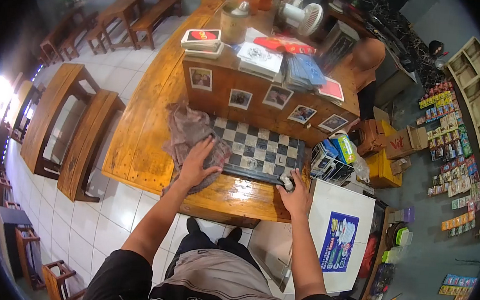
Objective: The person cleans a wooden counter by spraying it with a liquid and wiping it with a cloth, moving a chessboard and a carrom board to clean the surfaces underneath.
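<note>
My left hand (pixel 198 166) lies with spread fingers on a crumpled greyish cloth (pixel 188 130), which rests on the wooden counter (pixel 138 147) and reaches the left end of a black-and-white chessboard (pixel 257 148). Near the board's lower right corner, my right hand (pixel 297 197) has its thumb and fingers around a small pale object (pixel 287 182). The fingers partly hide that object, and its kind is unclear. The board lies flat against the foot of a wooden box front with photos stuck on it.
Card stacks (pixel 202 39) and papers (pixel 258 55) lie on the raised wooden ledge. Behind it stand jars and a white fan (pixel 302 17). Another person (pixel 367 61) is at the back right. A wire basket (pixel 329 160) stands right of the board, above a white cabinet (pixel 359 216).
</note>
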A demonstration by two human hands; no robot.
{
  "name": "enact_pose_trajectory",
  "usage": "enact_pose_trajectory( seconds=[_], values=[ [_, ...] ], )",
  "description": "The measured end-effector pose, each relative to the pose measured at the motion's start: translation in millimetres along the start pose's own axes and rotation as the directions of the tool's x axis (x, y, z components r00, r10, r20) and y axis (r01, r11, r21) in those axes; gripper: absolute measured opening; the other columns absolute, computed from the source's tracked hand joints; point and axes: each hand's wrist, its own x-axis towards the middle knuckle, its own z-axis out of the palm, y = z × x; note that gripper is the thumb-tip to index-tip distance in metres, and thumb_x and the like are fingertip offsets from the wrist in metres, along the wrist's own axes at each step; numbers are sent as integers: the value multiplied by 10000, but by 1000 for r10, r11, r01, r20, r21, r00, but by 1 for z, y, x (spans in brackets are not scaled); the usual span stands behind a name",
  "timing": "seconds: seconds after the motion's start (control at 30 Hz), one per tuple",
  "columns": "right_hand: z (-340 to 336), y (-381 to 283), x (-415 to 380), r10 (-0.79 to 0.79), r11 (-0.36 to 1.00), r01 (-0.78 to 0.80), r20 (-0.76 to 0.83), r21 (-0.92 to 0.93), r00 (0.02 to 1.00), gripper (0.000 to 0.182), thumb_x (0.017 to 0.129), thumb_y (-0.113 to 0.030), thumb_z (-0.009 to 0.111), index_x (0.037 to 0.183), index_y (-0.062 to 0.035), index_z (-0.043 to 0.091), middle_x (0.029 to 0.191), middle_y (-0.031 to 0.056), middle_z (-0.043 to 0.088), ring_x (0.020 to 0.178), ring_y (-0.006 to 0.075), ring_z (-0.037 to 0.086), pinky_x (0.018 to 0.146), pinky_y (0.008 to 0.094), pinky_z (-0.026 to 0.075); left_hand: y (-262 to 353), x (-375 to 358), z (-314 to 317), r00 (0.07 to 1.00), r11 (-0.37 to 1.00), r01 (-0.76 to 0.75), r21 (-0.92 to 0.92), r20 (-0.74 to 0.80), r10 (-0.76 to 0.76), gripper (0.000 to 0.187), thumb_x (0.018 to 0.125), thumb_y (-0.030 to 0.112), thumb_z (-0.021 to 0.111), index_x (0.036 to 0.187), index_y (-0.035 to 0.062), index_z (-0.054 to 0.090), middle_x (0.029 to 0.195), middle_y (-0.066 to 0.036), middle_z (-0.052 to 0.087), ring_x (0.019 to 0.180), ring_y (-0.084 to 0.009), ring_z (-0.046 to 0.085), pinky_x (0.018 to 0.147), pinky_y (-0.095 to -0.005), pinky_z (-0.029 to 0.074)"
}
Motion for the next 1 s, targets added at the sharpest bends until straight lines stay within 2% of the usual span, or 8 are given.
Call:
enact_pose_trajectory(
  seconds=[0.2, 0.3, 0.37, 0.43, 0.63, 0.77, 0.87, 1.0],
  values=[
    [-4, 25, -10, -79, 947, 92, -55, 307, 995, 694, 763, -370, 760, 1364, -122, 516, 1394, 94, 518, 1233, 303, 533, 998, 373, 434, -18, -40, 8, 907, 947, 138, -289, -348, -238, 333, 953, 79, 556, 1281, 22, 567, 1351, -149, 542, 1290, -283, 472, 1065, -339, 343],
    [0, 41, -24, -61, 816, 91, -71, 570, 996, 647, 820, -314, 744, 1371, -76, 502, 1211, 153, 625, 1093, 260, 612, 911, 340, 486, -42, -79, -23, 766, 917, 320, -238, -505, -398, 300, 1005, 185, 488, 1218, 5, 598, 1232, -130, 588, 1159, -236, 540, 1000, -324, 393],
    [-17, 31, -43, -114, 440, -310, 394, 843, 912, 567, 877, -280, 706, 1366, -77, 505, 1078, 102, 659, 878, 178, 646, 729, 308, 539, -48, -107, -44, 576, 747, 410, -523, -487, -657, 361, 1032, 273, 432, 1219, 10, 593, 1203, -105, 596, 1129, -203, 544, 977, -329, 411],
    [6, 22, -59, -204, 250, -300, 353, 921, 913, 398, 908, -232, 676, 1234, -33, 563, 953, 57, 644, 669, 116, 609, 560, 295, 533, -35, -116, -74, 395, 576, 221, -787, -468, -791, 452, 1041, 363, 378, 1281, 12, 532, 1190, -80, 603, 1114, -193, 559, 968, -339, 431],
    [45, -16, -93, -283, 167, -516, 542, 840, 791, 286, 931, -273, 635, 1059, -24, 578, 1011, 97, 644, 572, 155, 621, 534, 301, 525, -12, -136, -149, 686, 243, -174, -954, -294, -666, 435, 1032, 307, 390, 1341, 14, 483, 1288, -101, 559, 1154, -214, 555, 1002, -351, 434],
    [41, -43, -103, -327, 28, -473, 455, 881, 828, 295, 973, -285, 550, 1101, -20, 556, 1070, 120, 628, 567, 167, 621, 533, 302, 517, -9, -119, -116, 903, 828, 271, -491, -170, -395, 519, 921, 310, 594, 1331, 6, 498, 1256, -122, 585, 1149, -280, 566, 989, -355, 439],
    [44, -55, -109, -142, 23, -444, 442, 896, 885, 321, 966, -278, 559, 1153, -23, 505, 1036, 122, 636, 555, 183, 615, 526, 303, 516, 20, -98, -82, 967, 996, 73, -48, 247, -59, 567, 882, 411, 632, 1380, 184, 483, 1180, -181, 614, 1096, -342, 586, 899, -386, 481],
    [52, -63, -112, -55, 68, -404, 408, 912, 911, 290, 943, -277, 601, 1093, -41, 525, 941, 94, 623, 534, 196, 614, 500, 305, 511, 11, -107, -49, 802, 961, -70, 268, 588, -105, 673, 903, 567, 513, 1494, 361, 266, 952, -205, 674, 884, -374, 649, 755, -431, 518]
  ],
)
